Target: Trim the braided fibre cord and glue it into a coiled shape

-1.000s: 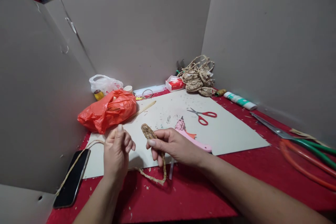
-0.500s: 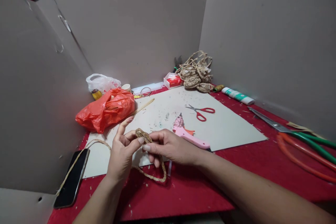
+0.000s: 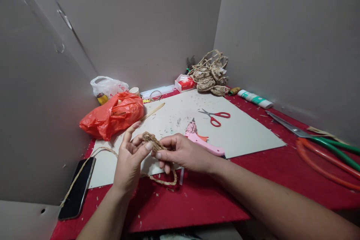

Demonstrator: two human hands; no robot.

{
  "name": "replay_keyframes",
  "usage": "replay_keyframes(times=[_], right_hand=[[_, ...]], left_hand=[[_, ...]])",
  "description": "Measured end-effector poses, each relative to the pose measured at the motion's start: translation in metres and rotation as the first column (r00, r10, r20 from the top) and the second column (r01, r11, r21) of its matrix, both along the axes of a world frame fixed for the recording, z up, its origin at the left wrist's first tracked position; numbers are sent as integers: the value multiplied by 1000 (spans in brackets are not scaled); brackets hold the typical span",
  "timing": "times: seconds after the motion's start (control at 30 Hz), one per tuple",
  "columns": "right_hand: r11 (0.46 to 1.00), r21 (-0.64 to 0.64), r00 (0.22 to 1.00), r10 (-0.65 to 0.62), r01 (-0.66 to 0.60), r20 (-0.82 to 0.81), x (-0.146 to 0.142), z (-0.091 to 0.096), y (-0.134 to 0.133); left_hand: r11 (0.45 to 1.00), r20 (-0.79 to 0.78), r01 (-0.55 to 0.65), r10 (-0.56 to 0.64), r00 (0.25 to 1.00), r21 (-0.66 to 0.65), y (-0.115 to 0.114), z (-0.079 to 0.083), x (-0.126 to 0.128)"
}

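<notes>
Between my two hands is a small coil of braided straw cord (image 3: 152, 141), tan and tightly folded. My left hand (image 3: 129, 161) pinches its left end with thumb and forefinger, the other fingers raised. At the coil's right end, the fingers and thumb of my right hand (image 3: 180, 153) are closed on it. A loop of the cord (image 3: 165, 183) hangs below my hands. Its long tail (image 3: 75, 180) runs left across a black phone (image 3: 80, 191). Just beyond my right hand lies a pink glue gun (image 3: 206, 145).
On a white board (image 3: 250, 138) lie small red-handled scissors (image 3: 215, 115). A red plastic bag (image 3: 112, 116) stands left, a heap of coiled cord pieces (image 3: 209, 77) at the back. Large shears (image 3: 309, 135) lie right on the red cloth (image 3: 270, 187). Grey walls close in the back and sides.
The coil is tipped slightly, showing more of its braided side. Both hands keep their hold with little movement. The whole view has shifted a little.
</notes>
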State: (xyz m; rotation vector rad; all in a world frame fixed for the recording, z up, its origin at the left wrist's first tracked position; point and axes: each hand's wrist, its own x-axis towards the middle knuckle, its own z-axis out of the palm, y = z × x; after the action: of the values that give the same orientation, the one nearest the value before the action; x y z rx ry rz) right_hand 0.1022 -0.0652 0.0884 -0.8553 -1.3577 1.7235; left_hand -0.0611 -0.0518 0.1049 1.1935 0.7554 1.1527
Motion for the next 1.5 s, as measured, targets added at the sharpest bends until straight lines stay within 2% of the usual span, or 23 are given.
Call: replay_keyframes(times=[0.13,0.23,0.3,0.37,0.47,0.57,0.7,0.77,0.87,0.93,1.0,1.07,1.37,1.5], right_hand=[[999,7,999,38,-38,9,0,-1,1],[999,34,999,28,-29,33,0,0,1],[994,94,996,-54,47,75,-1,1,0],[968,187,975,-192,168,115,-1,2,-1],[888,359,927,-352,287,129,-3,2,-4],[797,534,896,-418,283,150,-3,0,-7],[682,698,857,-476,218,197,-2,-4,-8],[602,783,827,-513,156,229,-2,-7,-8],[448,893,728,-622,30,288,-3,-13,-8],[384,922,655,-686,-42,316,-3,-16,-9],[378,923,612,-713,-75,342,-4,-17,-9],[395,916,608,-712,-65,350,-4,-18,-8],[450,888,710,-657,98,255,-3,-13,-7],[425,898,732,-649,119,210,-5,-14,-8]], left_hand=[[1000,-51,10,-11,999,-21,0,-1,1],[1000,-35,-28,27,999,-13,2,-1,1],[997,-11,-72,72,997,0,3,0,1],[994,7,-113,113,994,11,4,0,1],[989,4,-145,145,989,17,5,0,1],[987,-11,-159,159,987,16,6,0,0],[984,-15,-178,178,984,21,6,0,0],[983,-17,-182,182,983,20,6,-1,1],[985,-8,-174,175,985,13,5,-2,2],[987,1,-162,162,987,5,5,-4,3],[989,5,-151,151,989,-4,4,-5,4],[990,8,-141,141,990,-4,3,-5,4],[997,29,-77,77,997,-2,2,-4,4],[995,5,-102,102,995,-23,3,-5,4]])
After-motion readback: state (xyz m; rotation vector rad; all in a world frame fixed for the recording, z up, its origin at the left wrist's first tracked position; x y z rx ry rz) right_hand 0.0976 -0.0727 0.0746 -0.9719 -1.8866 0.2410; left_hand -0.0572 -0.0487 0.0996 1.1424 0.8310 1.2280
